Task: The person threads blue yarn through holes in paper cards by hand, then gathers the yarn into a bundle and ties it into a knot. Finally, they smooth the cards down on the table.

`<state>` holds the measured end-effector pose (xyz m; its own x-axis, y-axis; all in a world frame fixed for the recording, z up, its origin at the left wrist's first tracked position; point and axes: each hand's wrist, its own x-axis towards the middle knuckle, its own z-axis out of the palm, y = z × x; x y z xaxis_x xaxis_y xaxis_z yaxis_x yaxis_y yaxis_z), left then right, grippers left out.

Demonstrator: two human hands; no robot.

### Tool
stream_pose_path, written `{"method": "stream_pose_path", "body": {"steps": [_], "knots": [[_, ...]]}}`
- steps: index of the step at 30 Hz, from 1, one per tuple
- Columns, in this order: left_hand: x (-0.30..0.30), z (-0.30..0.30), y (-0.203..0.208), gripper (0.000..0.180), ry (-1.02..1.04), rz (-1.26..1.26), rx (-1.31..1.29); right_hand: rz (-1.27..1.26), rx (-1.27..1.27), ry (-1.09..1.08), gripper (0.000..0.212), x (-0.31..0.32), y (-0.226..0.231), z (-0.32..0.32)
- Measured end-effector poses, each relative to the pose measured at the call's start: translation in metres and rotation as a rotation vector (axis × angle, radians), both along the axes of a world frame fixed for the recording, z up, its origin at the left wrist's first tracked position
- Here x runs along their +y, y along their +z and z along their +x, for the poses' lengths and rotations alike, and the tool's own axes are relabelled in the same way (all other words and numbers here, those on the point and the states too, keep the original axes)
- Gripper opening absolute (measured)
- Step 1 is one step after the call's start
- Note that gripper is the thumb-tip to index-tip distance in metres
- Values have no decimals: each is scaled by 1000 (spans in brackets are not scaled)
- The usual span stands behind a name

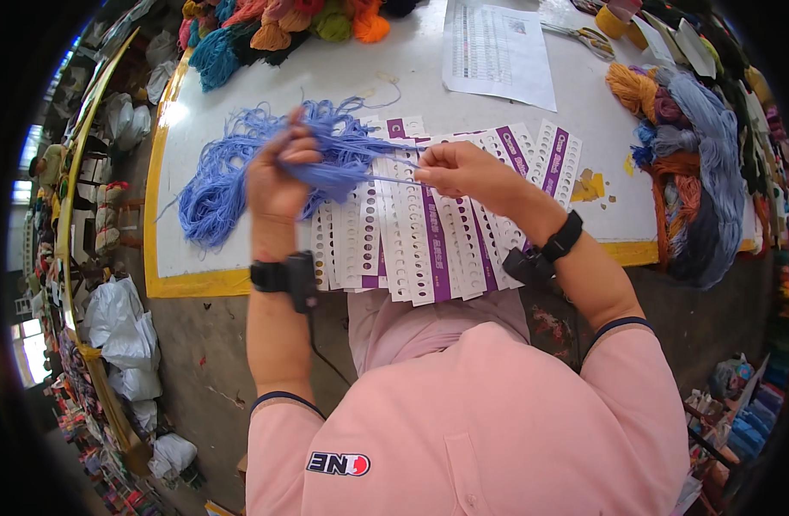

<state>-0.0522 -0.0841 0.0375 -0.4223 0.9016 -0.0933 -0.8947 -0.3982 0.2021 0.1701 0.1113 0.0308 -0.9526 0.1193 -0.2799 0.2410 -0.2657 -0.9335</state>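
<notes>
A loose heap of blue embroidery thread [212, 193] lies on the white table's left part. My left hand [283, 172] is closed round a bundle of that thread and is slightly blurred. To its right, my right hand [450, 168] pinches strands of the same thread, which run taut between both hands. Beneath them, white and purple cards [437, 232] with rows of punched holes are fanned out and overhang the table's near edge. Both wrists wear black bands with small devices.
Coloured thread hanks [274, 30] lie along the far left edge, and more hanks [704, 146] hang over the right side. A printed sheet [499, 56] and scissors [588, 39] lie at the back. Yellow tape borders the table [205, 284]. White plastic bags [119, 322] stand at left.
</notes>
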Motion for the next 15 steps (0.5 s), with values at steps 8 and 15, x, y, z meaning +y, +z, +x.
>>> {"method": "stream_pose_path", "body": {"steps": [8,15], "knots": [[-164,-224,-39,34,535,-370,257,-625,788,-212,22,71,42,36],[-318,-334,20,6,912,-988,810,518,466,-1382,6,303,78,274]]}}
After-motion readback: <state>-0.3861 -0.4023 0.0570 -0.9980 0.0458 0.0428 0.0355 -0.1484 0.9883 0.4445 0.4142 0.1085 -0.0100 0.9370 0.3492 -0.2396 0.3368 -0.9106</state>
